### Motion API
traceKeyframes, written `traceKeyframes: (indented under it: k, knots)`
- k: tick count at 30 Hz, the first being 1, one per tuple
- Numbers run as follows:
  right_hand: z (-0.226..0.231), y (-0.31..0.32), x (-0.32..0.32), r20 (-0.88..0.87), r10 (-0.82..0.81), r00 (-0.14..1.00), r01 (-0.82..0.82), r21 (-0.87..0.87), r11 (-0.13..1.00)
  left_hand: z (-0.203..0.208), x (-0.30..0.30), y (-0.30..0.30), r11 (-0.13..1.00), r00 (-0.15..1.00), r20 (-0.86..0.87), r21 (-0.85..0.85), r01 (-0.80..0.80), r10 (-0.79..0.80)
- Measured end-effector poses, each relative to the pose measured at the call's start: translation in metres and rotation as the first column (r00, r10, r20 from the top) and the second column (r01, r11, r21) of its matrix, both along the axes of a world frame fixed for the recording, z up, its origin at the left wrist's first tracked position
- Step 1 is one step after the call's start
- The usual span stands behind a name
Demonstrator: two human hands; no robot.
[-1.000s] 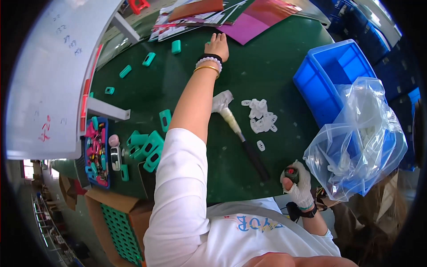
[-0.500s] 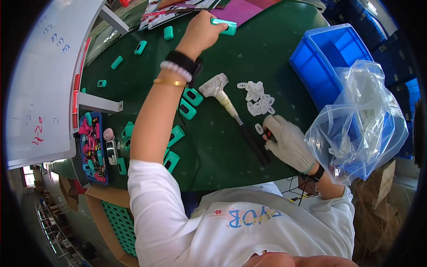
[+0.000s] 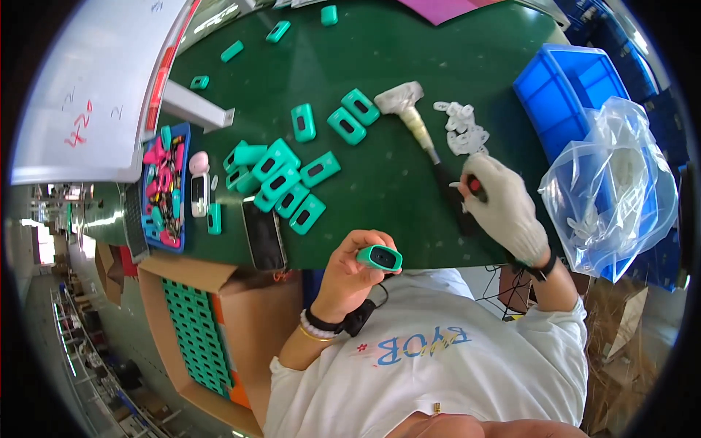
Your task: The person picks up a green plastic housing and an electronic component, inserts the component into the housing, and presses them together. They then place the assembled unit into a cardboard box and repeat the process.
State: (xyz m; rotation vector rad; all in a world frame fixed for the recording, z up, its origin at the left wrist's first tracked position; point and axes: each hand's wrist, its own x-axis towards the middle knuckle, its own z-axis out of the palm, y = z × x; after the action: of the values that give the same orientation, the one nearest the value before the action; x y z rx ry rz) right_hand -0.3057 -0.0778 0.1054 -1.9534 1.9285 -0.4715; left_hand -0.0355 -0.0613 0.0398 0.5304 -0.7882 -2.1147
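My bare left hand (image 3: 349,276) is closed round a teal plastic casing (image 3: 379,257), held near the table's front edge with its dark opening facing up toward me. My gloved right hand (image 3: 504,204) is closed on a thing with a red and black end (image 3: 476,188); its kind is hidden by the fingers. A small white plate shows at its fingertips. Beside this hand lies a hammer (image 3: 418,130) with a wrapped pale head and dark handle. Small white plastic plates (image 3: 464,131) form a loose pile just beyond the glove.
Several teal casings (image 3: 281,179) lie grouped left of centre, beside a phone (image 3: 264,233). A blue tray of small coloured parts (image 3: 182,197) stands further left. At right is a blue bin (image 3: 544,102) with a clear plastic bag (image 3: 606,197). A carton (image 3: 259,306) holds stacked teal casings.
My left hand has come back from the far side of the table to near my body, bringing a teal casing. My right hand stays by the white plates. The view has shifted.
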Motion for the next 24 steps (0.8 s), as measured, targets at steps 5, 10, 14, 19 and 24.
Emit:
traceKeyframes:
  k: [5,10,14,19,24]
  knots:
    - [0.042,0.029,0.046,0.429,0.406,0.807,-0.410,-0.089,0.908,-0.022,0.007,0.018,0.998,0.996,-0.057,-0.026,-0.065,0.063]
    - [0.038,0.041,0.074,0.207,0.610,0.765,-0.609,-0.076,0.790,-0.016,0.026,0.018,0.923,0.986,0.169,-0.381,0.053,0.013]
    - [0.022,0.050,0.095,0.002,0.610,0.792,-0.601,-0.164,0.782,-0.014,0.035,0.026,0.965,0.961,0.258,-0.212,0.155,-0.097]
    - [0.012,0.066,0.096,0.031,0.559,0.829,-0.524,-0.307,0.794,-0.038,0.032,0.038,0.992,0.996,0.047,-0.099,0.077,-0.072]
    - [0.010,0.081,0.101,0.110,0.543,0.832,-0.534,-0.103,0.839,-0.042,0.031,0.037,0.973,0.999,-0.007,-0.226,-0.038,0.037]
